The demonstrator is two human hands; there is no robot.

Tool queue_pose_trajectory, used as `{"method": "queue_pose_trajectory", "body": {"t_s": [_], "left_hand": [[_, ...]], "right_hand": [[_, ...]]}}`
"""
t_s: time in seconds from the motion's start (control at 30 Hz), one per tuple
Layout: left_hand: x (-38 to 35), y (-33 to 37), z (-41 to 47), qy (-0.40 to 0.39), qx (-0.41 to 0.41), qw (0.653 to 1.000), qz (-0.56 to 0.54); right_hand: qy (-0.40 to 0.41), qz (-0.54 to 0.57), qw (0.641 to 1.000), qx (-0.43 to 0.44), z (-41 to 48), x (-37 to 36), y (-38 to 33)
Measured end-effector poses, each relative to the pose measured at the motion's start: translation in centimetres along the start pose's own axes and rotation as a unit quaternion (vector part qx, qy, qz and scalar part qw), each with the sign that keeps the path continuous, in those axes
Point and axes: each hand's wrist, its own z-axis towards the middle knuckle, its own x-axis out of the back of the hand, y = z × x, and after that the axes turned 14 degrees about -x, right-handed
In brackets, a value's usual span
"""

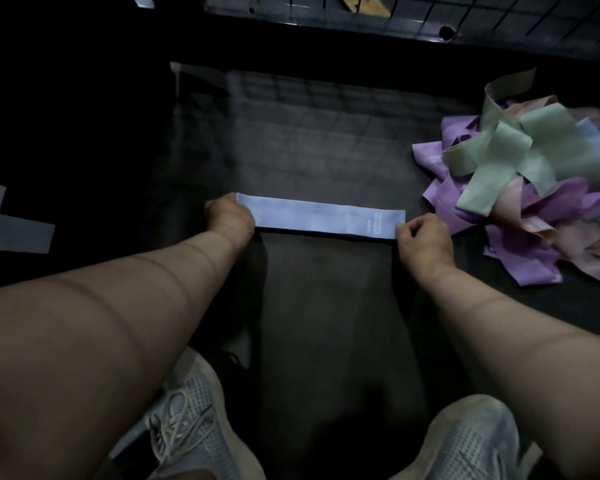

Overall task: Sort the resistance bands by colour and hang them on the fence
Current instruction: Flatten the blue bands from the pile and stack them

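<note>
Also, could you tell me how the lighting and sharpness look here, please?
Head view: dim, the far left nearly black; the blue band between left hand and right hand is brightest; the band pile smears at the right edge; shadow lines cross both forearms.

Ahead of me, between the blue band [319, 216] and the wire fence [499, 19], the dark mat [326, 140] lies bare, with plenty of room to reach forward. The right side's crowded: the heap of bands [520, 188], green, purple and pink, sits just beside my right grip [423, 239]. My left grip [231, 216] has free dark floor to its left, with pale strips [11, 226] lying well out. Nearer me there's bare mat between my forearms, then my left shoe [191, 420] and right shoe [471, 441] block the near edge.
</note>
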Motion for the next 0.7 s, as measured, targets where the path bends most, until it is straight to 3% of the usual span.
{"method": "queue_pose_trajectory", "body": {"t_s": [0.07, 0.1, 0.17, 0.23, 0.27, 0.4, 0.7], "left_hand": [[0.5, 0.1, -0.4, -0.003, -0.058, 0.991, 0.121], [0.8, 0.2, -0.4, -0.019, -0.121, 0.976, 0.18], [1.3, 0.4, 0.1, -0.101, -0.302, 0.903, 0.288], [1.5, 1.0, 0.9, -0.174, -0.411, 0.82, 0.358], [1.5, 1.3, 1.2, -0.193, -0.418, 0.804, 0.376], [1.1, 2.0, 1.3, -0.206, -0.394, 0.81, 0.384], [0.9, 1.5, 1.5, -0.201, -0.397, 0.78, 0.44]], "right_hand": [[0.056, -0.05, 0.996, 0.052, -0.6, 0.4, -0.1], [0.083, -0.096, 0.985, 0.12, -0.9, 0.5, -0.4], [0.069, -0.203, 0.936, 0.281, -1.1, 0.5, -1.1], [0.002, -0.305, 0.883, 0.356, -0.7, 0.4, -2.3], [-0.025, -0.338, 0.869, 0.362, -0.6, 0.3, -2.9], [-0.059, -0.381, 0.857, 0.342, -0.2, -0.2, -3.5], [-0.063, -0.38, 0.851, 0.356, 0.5, -0.6, -3.3]]}}
